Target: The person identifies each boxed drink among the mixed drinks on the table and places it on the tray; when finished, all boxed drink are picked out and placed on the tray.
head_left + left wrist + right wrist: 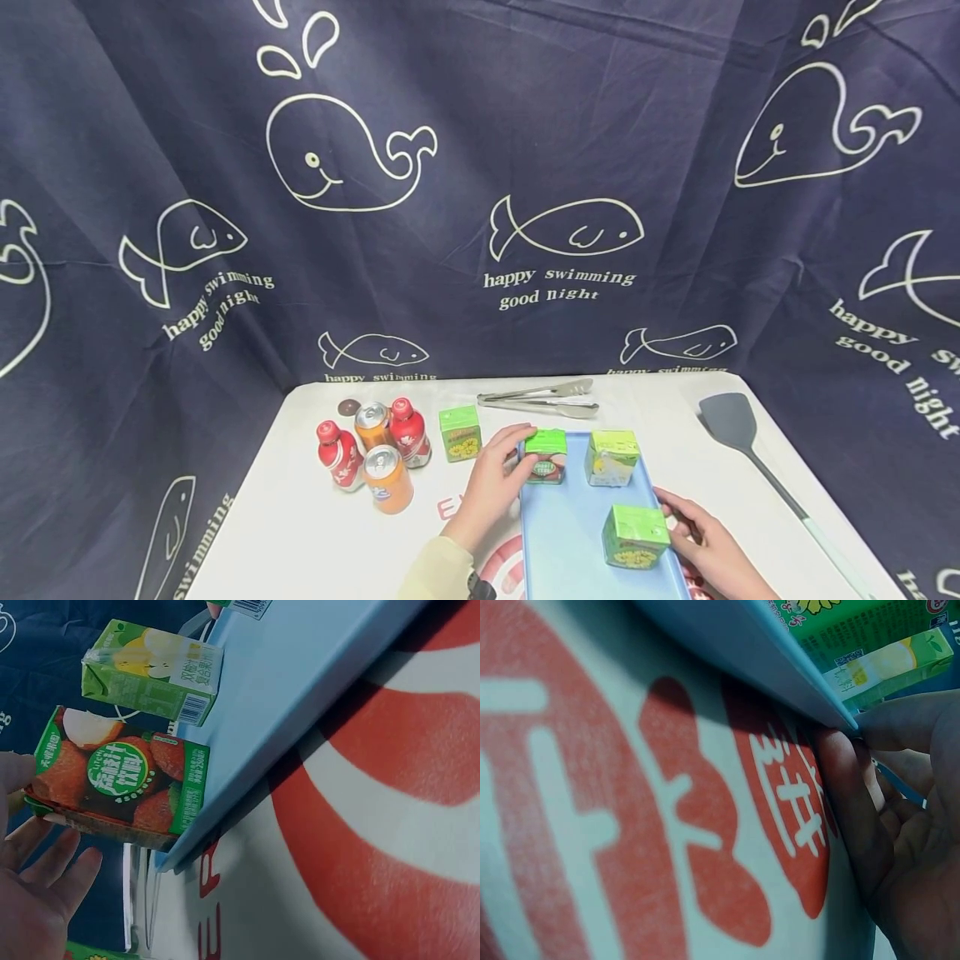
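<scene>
My left hand (495,475) grips the top of a litchi juice carton (120,780), which stands upright at the far left corner of a blue tray (562,533). Green pomelo juice carton (612,460) stands to its right on the tray, its front printed with yellow fruit. Closer to me, on the tray's right side, is a green juice carton (636,537) with a yellow flower-like print. At the tray's right rim, my right hand (907,817) pinches the edge between thumb and fingers, close beside that nearer carton.
Left of the tray stand two red bottles (341,456) and two orange cans (388,479). Another green carton (460,433) is just beyond my left hand. Metal tongs (540,398) lie at the back; a dark spatula (731,421) lies along the right side of the white table (255,533).
</scene>
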`<action>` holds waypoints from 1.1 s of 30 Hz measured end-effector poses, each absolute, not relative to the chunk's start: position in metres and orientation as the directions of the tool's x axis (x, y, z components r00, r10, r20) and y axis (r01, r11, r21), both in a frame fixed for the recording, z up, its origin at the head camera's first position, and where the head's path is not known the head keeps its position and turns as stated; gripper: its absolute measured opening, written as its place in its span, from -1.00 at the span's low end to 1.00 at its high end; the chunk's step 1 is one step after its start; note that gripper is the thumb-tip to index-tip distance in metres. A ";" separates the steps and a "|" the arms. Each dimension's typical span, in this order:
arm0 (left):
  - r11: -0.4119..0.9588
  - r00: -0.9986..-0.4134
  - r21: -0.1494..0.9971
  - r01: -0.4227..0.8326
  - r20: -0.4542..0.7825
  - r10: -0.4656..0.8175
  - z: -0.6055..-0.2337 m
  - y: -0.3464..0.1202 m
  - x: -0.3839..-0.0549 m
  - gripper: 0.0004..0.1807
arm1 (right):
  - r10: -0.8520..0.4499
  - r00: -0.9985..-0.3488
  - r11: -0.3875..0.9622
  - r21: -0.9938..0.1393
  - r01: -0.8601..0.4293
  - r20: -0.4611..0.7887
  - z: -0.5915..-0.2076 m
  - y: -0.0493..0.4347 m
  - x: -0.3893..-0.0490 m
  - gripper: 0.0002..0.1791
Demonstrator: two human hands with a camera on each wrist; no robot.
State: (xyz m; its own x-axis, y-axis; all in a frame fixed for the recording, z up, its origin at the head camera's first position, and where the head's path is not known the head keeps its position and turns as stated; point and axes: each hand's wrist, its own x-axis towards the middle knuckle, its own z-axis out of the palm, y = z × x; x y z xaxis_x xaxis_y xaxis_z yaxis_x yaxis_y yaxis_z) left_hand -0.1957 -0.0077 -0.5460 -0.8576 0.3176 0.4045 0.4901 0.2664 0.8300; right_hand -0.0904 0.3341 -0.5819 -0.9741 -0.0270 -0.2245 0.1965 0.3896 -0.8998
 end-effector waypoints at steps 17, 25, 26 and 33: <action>0.407 -0.801 0.690 0.598 0.527 0.283 -0.536 -0.029 -0.197 -0.55 | -0.037 -0.968 0.383 -0.898 0.217 -0.249 -0.585 0.337 -0.092 -0.32; 0.454 -0.807 0.672 0.585 0.539 0.243 -0.533 -0.045 -0.205 -0.57 | -0.033 -0.973 0.393 -0.898 0.198 -0.230 -0.585 0.338 -0.091 -0.34; 0.462 -0.811 0.672 0.578 0.537 0.233 -0.533 -0.047 -0.206 -0.57 | -0.034 -0.973 0.388 -0.900 0.199 -0.230 -0.585 0.338 -0.091 -0.34; 0.484 -0.850 0.711 0.510 0.502 0.157 -0.527 -0.066 -0.207 -0.56 | -0.036 -0.972 0.369 -0.908 0.201 -0.230 -0.586 0.337 -0.091 -0.34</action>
